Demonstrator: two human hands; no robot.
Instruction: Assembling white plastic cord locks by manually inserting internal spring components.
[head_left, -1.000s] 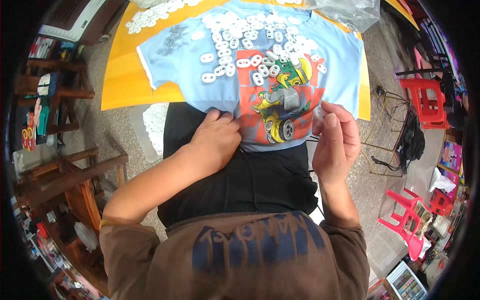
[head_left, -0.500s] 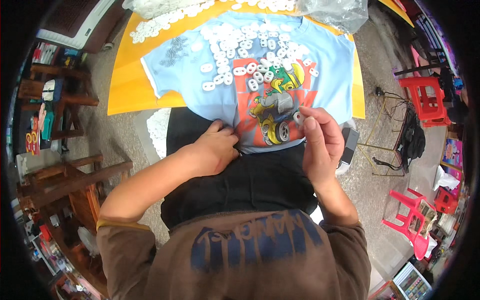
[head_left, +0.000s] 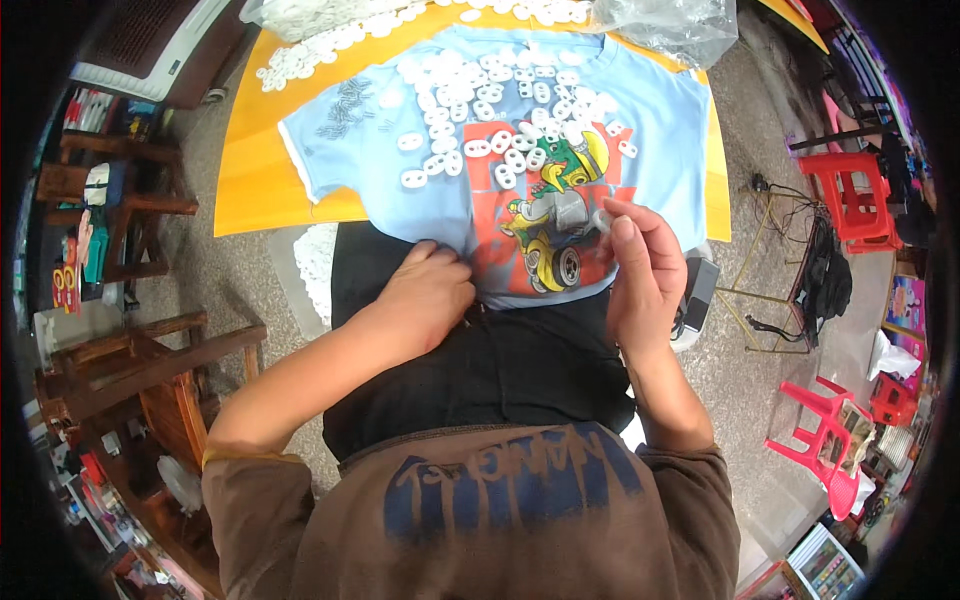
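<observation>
Bright scene; white pieces (head_left: 440,72) glare, detail washed out; edges fisheye-bent, corners black.

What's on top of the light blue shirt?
White two-holed pieces and small dark bits lie on the light blue shirt; cloth beneath the thickest pile is hidden.
</observation>
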